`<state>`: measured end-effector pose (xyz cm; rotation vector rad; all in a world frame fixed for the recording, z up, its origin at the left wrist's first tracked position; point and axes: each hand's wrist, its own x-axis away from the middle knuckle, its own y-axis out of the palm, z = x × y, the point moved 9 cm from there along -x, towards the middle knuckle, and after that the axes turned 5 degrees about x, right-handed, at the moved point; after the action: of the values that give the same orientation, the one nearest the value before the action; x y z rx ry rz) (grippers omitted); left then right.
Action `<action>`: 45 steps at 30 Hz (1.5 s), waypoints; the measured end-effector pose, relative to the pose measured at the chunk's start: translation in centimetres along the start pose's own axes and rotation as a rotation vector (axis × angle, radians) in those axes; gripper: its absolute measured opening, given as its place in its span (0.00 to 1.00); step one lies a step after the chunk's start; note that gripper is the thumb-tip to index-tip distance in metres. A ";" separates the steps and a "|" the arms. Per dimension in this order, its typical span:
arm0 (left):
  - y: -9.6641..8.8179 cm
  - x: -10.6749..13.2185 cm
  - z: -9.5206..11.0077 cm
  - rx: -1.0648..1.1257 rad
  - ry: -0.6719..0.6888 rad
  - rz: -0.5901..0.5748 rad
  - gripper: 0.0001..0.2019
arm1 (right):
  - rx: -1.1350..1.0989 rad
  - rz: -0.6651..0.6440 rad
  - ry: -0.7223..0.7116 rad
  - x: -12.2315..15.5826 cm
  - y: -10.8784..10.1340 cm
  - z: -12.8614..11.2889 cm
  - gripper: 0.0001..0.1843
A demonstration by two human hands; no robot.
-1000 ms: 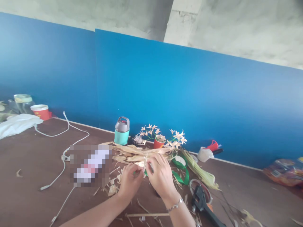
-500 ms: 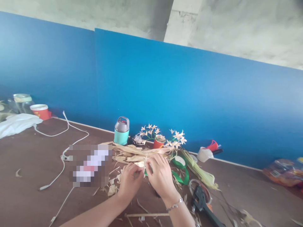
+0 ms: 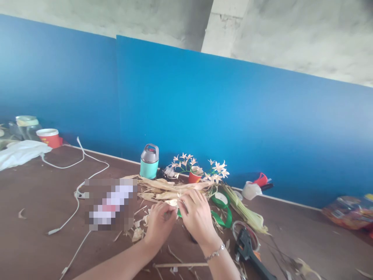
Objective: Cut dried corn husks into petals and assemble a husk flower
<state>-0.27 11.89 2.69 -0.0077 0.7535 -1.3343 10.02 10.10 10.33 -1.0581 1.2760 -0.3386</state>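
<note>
My left hand point(image 3: 161, 221) pinches a small pale piece of dried husk point(image 3: 172, 202) between thumb and fingers. Close against it, my right hand point(image 3: 196, 212) is closed too, its fingertips at the same piece; the exact grip is hidden behind the fingers. Long strips of dried husk point(image 3: 163, 186) lie just beyond both hands. A roll of green ribbon point(image 3: 226, 217) rests to the right of my right hand. Behind the strips, pale husk-like flowers point(image 3: 219, 171) on green stems stand with a red paper cup point(image 3: 195, 175).
A black glue gun point(image 3: 247, 249) lies at the right front, beside a bundle of green stalks point(image 3: 247, 212). Left are white cables point(image 3: 78, 206) and a blurred-out object point(image 3: 112, 204). A teal flask point(image 3: 149, 165) stands at the back near the blue partition point(image 3: 204, 97). Scraps litter the brown table point(image 3: 37, 214).
My hands stay in almost the same place, with only a slight shift of the right fingers at the pale husk piece. Nothing else has visibly moved.
</note>
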 end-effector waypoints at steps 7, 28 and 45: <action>-0.4 -0.1 -1.3 0.206 -0.073 0.055 0.09 | -0.310 0.106 0.117 -0.3 -1.5 1.4 0.08; -0.4 -0.1 -0.9 0.395 -0.002 0.069 0.12 | -0.878 -0.281 0.704 1.7 4.2 4.5 0.11; -0.2 -0.2 -0.2 0.408 0.028 0.016 0.04 | -0.561 -0.312 0.597 1.5 3.3 4.0 0.09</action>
<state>-0.50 12.07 2.72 0.3411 0.4928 -1.4549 12.93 12.52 6.54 -1.7249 1.7976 -0.5819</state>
